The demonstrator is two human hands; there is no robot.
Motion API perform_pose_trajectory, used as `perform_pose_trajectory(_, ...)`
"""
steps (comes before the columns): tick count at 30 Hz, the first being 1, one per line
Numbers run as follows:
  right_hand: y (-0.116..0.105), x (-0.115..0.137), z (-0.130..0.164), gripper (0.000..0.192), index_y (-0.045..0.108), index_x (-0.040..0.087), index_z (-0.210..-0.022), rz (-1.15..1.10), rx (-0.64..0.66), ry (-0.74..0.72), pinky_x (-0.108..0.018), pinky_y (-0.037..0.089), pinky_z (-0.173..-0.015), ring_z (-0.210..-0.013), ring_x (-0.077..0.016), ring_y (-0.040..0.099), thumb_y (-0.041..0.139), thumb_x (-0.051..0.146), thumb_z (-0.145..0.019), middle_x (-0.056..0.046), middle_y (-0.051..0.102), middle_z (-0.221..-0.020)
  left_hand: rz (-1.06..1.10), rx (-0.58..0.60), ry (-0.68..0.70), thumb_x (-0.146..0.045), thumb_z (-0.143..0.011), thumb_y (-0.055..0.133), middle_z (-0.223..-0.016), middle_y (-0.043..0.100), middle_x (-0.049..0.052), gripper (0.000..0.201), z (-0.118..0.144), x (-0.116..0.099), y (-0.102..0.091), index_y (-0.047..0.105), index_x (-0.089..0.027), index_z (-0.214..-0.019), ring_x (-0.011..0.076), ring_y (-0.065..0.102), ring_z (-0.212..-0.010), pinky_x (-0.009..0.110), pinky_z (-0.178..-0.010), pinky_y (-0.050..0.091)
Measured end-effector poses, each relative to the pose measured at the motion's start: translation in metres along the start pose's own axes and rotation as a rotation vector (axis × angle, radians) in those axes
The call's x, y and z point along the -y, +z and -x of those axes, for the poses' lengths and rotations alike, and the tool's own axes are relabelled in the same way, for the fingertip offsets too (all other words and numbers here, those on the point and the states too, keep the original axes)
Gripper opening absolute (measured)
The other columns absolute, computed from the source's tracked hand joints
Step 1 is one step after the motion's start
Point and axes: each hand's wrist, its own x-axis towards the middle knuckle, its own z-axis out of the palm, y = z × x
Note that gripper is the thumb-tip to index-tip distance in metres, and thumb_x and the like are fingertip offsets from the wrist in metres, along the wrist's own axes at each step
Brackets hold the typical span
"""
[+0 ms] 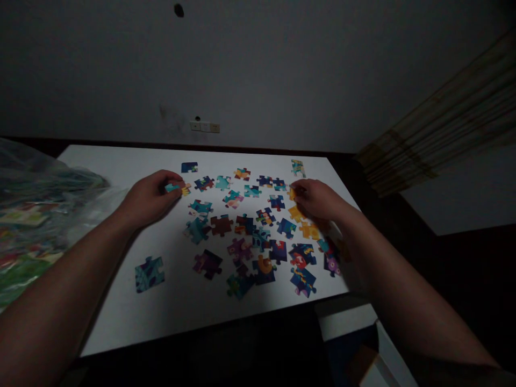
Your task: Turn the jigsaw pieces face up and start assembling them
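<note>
Dim light. Left hand (pixel 151 198) lies knuckles-up on the smooth white table (pixel 121 301), fingers curled shut on a flat teal-and-yellow puzzle piece (pixel 178 188) at the far left of the scatter. Right hand (pixel 316 198) is also palm-down, its fingertips (pixel 293 189) closed over a small yellow piece (pixel 292 194) at the right of the scatter; that piece is mostly hidden. Between the hands lie loose cardboard pieces (pixel 250 236), knobbed and notched, matte print in blue, purple, teal and orange. One teal piece (pixel 149 273) sits apart, near the front. A crinkled clear plastic bag (pixel 36 209) overlaps the table's left edge.
</note>
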Motion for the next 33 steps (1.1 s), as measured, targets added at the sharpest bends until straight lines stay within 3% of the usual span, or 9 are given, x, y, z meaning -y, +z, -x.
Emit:
perform_pose_trajectory(4, -0.004, -0.01, -0.002, 0.035, 0.082, 0.02, -0.13, -0.053, -0.039, -0.036, -0.046, 0.066, -0.091, -0.1, -0.0305, 0.08, 0.075, 0.026, -0.096, -0.015, 0.085, -0.121, -0.016, -0.009, -0.026, -0.06, -0.085, 0.072, -0.125, 0.084, 0.008, 0.049, 0.002, -0.007, -0.001, 0.077, -0.026, -0.121, 0.0328, 0.077, -0.111, 0.043, -0.1, 0.06)
perform_pose_trajectory(8, -0.008, -0.019, 0.004, 0.029, 0.088, 0.023, -0.119, 0.09, -0.153, -0.111, -0.046, 0.063, -0.092, -0.102, -0.0308, 0.079, 0.064, 0.034, -0.107, -0.014, 0.085, -0.121, -0.011, -0.003, -0.036, -0.058, -0.086, 0.072, -0.125, 0.084, 0.008, 0.048, 0.003, -0.008, -0.002, 0.078, -0.025, -0.12, 0.0322, 0.078, -0.108, 0.043, -0.1, 0.06)
perform_pose_trajectory(15, -0.014, -0.01, 0.029, 0.039, 0.086, 0.025, -0.131, 0.065, 0.012, -0.215, -0.053, 0.063, -0.103, -0.117, -0.0362, 0.08, 0.064, 0.05, -0.11, -0.014, 0.086, -0.13, -0.017, -0.007, 0.004, -0.058, -0.088, 0.075, -0.125, 0.084, 0.007, 0.045, 0.002, -0.002, -0.002, 0.077, -0.027, -0.121, 0.0325, 0.077, -0.111, 0.043, -0.104, 0.059)
perform_pose_trajectory(18, -0.017, 0.0, 0.04, 0.041, 0.082, 0.023, -0.136, -0.011, 0.048, -0.339, -0.058, 0.058, -0.116, -0.135, -0.0395, 0.072, 0.074, 0.042, -0.1, -0.016, 0.078, -0.145, -0.024, 0.005, 0.009, -0.056, -0.088, 0.074, -0.126, 0.084, 0.008, 0.047, 0.001, -0.001, -0.002, 0.077, -0.026, -0.123, 0.0335, 0.078, -0.112, 0.044, -0.102, 0.059)
perform_pose_trajectory(20, -0.017, 0.004, 0.044, 0.043, 0.082, 0.024, -0.133, -0.041, 0.097, -0.385, -0.06, 0.055, -0.12, -0.141, -0.0407, 0.068, 0.081, 0.035, -0.091, -0.016, 0.073, -0.15, -0.029, 0.009, 0.015, -0.056, -0.088, 0.073, -0.126, 0.084, 0.009, 0.048, 0.0, -0.001, -0.002, 0.076, -0.025, -0.124, 0.0341, 0.077, -0.112, 0.045, -0.101, 0.059)
perform_pose_trajectory(23, -0.014, 0.007, 0.045, 0.031, 0.08, 0.025, -0.12, -0.063, 0.143, -0.353, -0.06, 0.054, -0.121, -0.141, -0.041, 0.065, 0.081, 0.03, -0.089, -0.015, 0.072, -0.143, -0.006, 0.016, 0.025, -0.057, -0.089, 0.074, -0.127, 0.084, 0.009, 0.049, -0.001, 0.003, -0.001, 0.075, -0.025, -0.126, 0.0337, 0.077, -0.113, 0.044, -0.1, 0.06)
perform_pose_trajectory(26, -0.015, 0.009, 0.045, 0.025, 0.074, 0.024, -0.113, -0.084, 0.139, -0.31, -0.057, 0.056, -0.115, -0.135, -0.0395, 0.066, 0.081, 0.031, -0.09, -0.016, 0.074, -0.133, -0.002, 0.025, 0.021, -0.057, -0.09, 0.075, -0.128, 0.084, 0.009, 0.05, -0.001, 0.007, -0.001, 0.075, -0.024, -0.128, 0.032, 0.077, -0.111, 0.042, -0.101, 0.059)
perform_pose_trajectory(30, -0.019, 0.013, 0.045, 0.011, 0.073, 0.024, -0.109, -0.09, 0.038, -0.248, -0.044, 0.062, -0.093, -0.101, -0.0284, 0.075, 0.067, 0.032, -0.105, -0.011, 0.08, -0.116, -0.011, 0.029, 0.021, -0.055, -0.092, 0.076, -0.129, 0.084, 0.008, 0.05, 0.0, 0.008, -0.002, 0.075, -0.023, -0.13, 0.029, 0.076, -0.108, 0.04, -0.101, 0.059)
perform_pose_trajectory(33, -0.017, 0.013, 0.049, 0.021, 0.08, 0.026, -0.113, -0.033, -0.022, -0.271, -0.045, 0.064, -0.096, -0.107, -0.0291, 0.08, 0.061, 0.034, -0.111, -0.01, 0.085, -0.122, -0.024, 0.03, -0.001, -0.055, -0.092, 0.075, -0.129, 0.084, 0.007, 0.05, 0.001, 0.005, -0.002, 0.075, -0.023, -0.13, 0.0286, 0.076, -0.106, 0.039, -0.098, 0.058)
